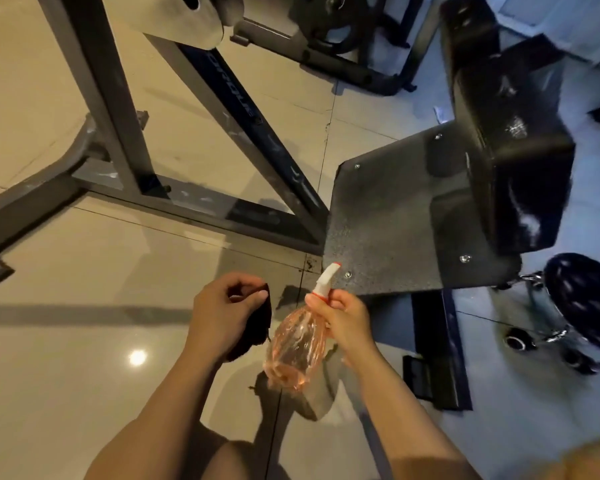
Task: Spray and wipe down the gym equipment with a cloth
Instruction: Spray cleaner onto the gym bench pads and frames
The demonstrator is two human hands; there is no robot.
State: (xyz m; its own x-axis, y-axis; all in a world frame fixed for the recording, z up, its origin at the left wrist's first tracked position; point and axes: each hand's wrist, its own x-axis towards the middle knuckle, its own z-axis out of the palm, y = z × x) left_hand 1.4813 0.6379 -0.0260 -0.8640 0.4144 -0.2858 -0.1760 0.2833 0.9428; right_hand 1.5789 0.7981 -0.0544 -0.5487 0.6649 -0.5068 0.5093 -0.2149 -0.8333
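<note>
Right hand (347, 315) grips a spray bottle (297, 348), nozzle toward one o'clock at the black plate (385, 220); left hand (222, 306) clutches a dark cloth (257, 323).

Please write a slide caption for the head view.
Right hand aims spray bottle at black plate; left hand holds cloth.

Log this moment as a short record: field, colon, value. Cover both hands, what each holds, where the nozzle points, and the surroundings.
left hand: grips a dark cloth
right hand: holds a spray bottle by its neck
bottle: clear, pinkish, with a white and red nozzle
nozzle direction: toward the black textured plate of the gym machine
plate state: cannot tell if wet
floor: glossy beige tiles
nearby: grey steel frame to the left
</note>
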